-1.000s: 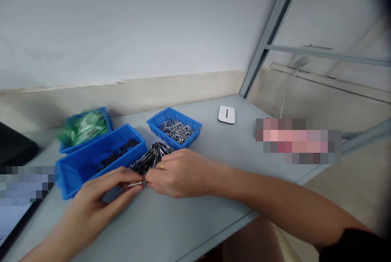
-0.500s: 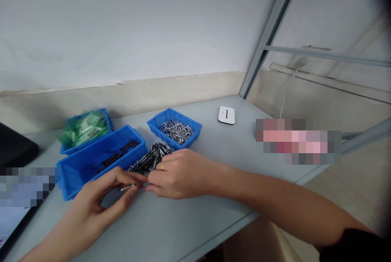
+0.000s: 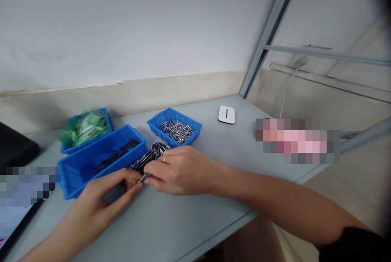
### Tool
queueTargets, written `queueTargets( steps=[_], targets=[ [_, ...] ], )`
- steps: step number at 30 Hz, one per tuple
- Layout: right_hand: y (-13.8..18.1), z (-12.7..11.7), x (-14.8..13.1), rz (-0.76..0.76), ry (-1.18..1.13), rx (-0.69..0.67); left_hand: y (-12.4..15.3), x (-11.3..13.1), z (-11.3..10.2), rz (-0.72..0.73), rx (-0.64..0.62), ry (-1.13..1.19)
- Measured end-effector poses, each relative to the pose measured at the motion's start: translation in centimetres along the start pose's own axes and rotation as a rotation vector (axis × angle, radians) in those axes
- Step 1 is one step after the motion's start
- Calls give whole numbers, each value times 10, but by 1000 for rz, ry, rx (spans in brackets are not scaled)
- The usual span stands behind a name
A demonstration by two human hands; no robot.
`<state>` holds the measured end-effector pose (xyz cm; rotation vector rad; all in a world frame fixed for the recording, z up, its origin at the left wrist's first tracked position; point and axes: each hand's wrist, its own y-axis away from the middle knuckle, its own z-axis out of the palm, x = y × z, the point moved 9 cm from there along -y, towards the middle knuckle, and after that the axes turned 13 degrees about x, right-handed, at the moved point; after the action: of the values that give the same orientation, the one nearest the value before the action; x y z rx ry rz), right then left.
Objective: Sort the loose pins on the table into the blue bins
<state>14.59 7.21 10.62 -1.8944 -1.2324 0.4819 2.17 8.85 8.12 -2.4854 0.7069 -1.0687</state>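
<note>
A loose heap of small metal pins (image 3: 152, 155) lies on the grey table (image 3: 195, 213) between two blue bins. My right hand (image 3: 179, 170), with a ring on one finger, rests at the heap's near edge and its fingertips pinch one pin (image 3: 143, 178). My left hand (image 3: 105, 199) is closed in a pinch right beside it, fingertips touching the same spot; what it grips is hidden. The large blue bin (image 3: 97, 160) holding dark pins stands just behind my left hand. The small blue bin (image 3: 174, 127) with shiny pins sits beyond the heap.
A third blue bin with green packets (image 3: 85, 127) stands at the back left. A white device (image 3: 226, 114) lies further back on the table. A dark screen (image 3: 14, 148) is at the left edge. A metal frame post (image 3: 269, 29) rises at the table's far corner.
Both hands have shifted slightly toward the heap. The pin that lay across my left fingertips is now tilted and held at my right fingertips.
</note>
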Motion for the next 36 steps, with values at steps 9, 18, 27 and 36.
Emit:
queueTargets(
  steps=[9,18,27,36],
  targets=[
    [3,11,-3,-17,-55,-192,4,-4,11,-2,-160,-37],
    [4,11,-5,-49,-61,-198,3,-2,10,26,-155,-27],
    [5,10,-5,-53,-70,-190,3,4,7,48,-137,-27],
    [3,12,-5,-35,-72,-239,0,3,3,2,-88,-6]
  ],
)
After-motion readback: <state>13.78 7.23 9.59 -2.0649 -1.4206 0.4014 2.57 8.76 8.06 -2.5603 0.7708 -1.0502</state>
